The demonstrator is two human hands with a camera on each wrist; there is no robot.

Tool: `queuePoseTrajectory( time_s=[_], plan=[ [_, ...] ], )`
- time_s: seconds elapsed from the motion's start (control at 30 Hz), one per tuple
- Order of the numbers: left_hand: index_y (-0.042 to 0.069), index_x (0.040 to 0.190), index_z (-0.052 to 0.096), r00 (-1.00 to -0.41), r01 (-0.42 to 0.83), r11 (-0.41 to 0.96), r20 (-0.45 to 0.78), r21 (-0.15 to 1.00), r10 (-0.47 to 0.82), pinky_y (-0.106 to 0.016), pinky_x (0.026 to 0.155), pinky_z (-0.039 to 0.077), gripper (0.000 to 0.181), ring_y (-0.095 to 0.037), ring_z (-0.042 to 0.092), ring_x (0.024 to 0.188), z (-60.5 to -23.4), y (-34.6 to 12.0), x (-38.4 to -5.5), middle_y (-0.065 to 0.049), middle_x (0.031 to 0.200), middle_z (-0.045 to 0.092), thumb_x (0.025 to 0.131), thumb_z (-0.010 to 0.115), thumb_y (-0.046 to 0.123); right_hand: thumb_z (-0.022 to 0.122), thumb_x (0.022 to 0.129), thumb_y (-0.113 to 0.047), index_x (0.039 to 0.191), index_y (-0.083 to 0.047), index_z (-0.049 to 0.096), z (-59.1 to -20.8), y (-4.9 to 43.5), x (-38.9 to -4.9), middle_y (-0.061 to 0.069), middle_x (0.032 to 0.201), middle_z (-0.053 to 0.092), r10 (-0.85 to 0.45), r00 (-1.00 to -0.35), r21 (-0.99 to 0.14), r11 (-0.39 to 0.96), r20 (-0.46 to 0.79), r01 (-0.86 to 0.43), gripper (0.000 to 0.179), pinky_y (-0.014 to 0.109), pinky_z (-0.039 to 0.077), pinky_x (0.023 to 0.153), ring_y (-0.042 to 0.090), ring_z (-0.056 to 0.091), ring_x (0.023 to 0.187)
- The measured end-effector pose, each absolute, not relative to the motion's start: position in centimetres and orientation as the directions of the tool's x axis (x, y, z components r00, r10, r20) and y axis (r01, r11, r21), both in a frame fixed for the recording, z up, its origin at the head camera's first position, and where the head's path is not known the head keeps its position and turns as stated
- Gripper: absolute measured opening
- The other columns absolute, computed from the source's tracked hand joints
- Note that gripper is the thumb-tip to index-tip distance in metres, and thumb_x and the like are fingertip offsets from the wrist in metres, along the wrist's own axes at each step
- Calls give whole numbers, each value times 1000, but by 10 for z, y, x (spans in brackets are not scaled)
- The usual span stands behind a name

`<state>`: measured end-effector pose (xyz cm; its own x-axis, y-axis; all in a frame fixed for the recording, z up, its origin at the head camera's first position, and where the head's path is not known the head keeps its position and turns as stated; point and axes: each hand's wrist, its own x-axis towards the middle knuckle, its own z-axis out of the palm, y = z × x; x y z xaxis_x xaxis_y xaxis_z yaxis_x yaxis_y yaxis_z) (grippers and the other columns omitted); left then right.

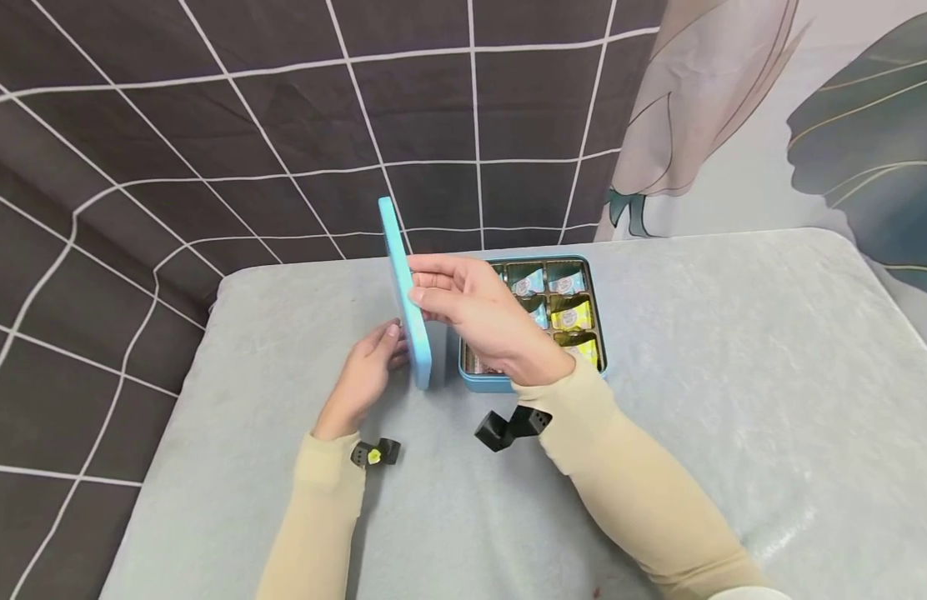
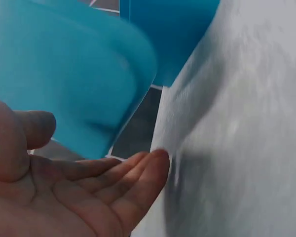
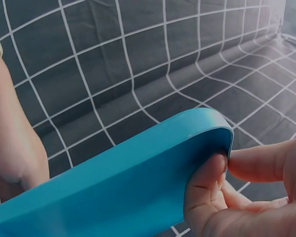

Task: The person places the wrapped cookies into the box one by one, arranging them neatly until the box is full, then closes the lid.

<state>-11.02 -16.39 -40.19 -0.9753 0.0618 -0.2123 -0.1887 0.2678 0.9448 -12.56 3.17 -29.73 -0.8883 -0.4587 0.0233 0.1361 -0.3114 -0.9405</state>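
Note:
In the head view my right hand [image 1: 489, 312] pinches a light-blue tin lid [image 1: 398, 254] between thumb and fingers, holding it upright on edge. The right wrist view shows the thumb on the inner face of the lid [image 3: 113, 182], near a rounded corner. My left hand [image 1: 364, 375] is at the lid's left side, low down. In the left wrist view its fingers [image 2: 138, 187] extend loosely beneath the lid [image 2: 64, 74]. Behind my right hand sits the blue tin [image 1: 486, 384], uncovered and partly hidden. Blue-wrapped candies [image 1: 529, 284] and yellow-wrapped candies [image 1: 573, 317] lie in its compartments.
A pale grey cloth [image 1: 734, 375] covers the table. Dark fabric with a white grid [image 1: 411, 100] hangs behind and to the left, and a patterned curtain [image 1: 734, 125] hangs at the back right. Each wrist carries a small black camera [image 1: 512, 427].

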Motion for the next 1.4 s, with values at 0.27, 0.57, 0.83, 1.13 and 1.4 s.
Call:
queuePoseTrajectory(
  time_s=[0.27, 0.57, 0.83, 1.13, 1.4],
  plan=[
    [-8, 144, 46, -983, -181, 151, -177, 972, -39, -35, 96, 49, 46, -31, 58, 121, -406, -163, -112, -25, 137, 57, 111, 33, 20, 52, 96, 10, 137, 14, 49, -296, 44, -125, 29, 121, 63, -482, -873, -925, -358, 68, 126, 41, 27, 54, 83, 13, 67, 93],
    [-6, 146, 46, -968, -214, 45, -206, 976, -140, -22, 88, 46, 48, -11, 55, 101, -403, -167, -110, -16, 139, 55, 106, 53, 19, 50, 99, 8, 154, -3, 36, -298, 62, -121, 23, 122, 62, -453, -884, -938, -342, 111, 58, 59, 37, 52, 95, 19, 66, 103],
    [-4, 147, 45, -977, -165, 56, -155, 985, -150, -29, 97, 44, 50, -17, 52, 123, -399, -166, -108, -17, 144, 53, 103, 59, 16, 50, 101, 2, 150, -7, 48, -302, 73, -115, 13, 118, 60, -273, -947, -984, -93, 172, -152, 50, 27, 49, 88, 19, 61, 100],
    [-6, 145, 48, -973, -158, 88, -140, 984, -184, -36, 110, 40, 52, -25, 51, 132, -390, -157, -104, -21, 145, 52, 100, 64, 16, 48, 102, -7, 147, -6, 51, -314, 83, -106, 11, 133, 51, -169, -913, -874, 268, 372, -406, 45, 32, 42, 73, 21, 54, 85],
    [-2, 136, 60, -951, -175, 137, -131, 975, -281, -30, 99, 49, 47, -20, 62, 119, -379, -141, -104, -19, 130, 65, 95, 72, 18, 49, 103, -9, 147, -2, 48, -324, 87, -102, 15, 134, 47, -58, -899, -825, 374, 435, -424, 45, 33, 38, 73, 21, 48, 93]
  ],
)
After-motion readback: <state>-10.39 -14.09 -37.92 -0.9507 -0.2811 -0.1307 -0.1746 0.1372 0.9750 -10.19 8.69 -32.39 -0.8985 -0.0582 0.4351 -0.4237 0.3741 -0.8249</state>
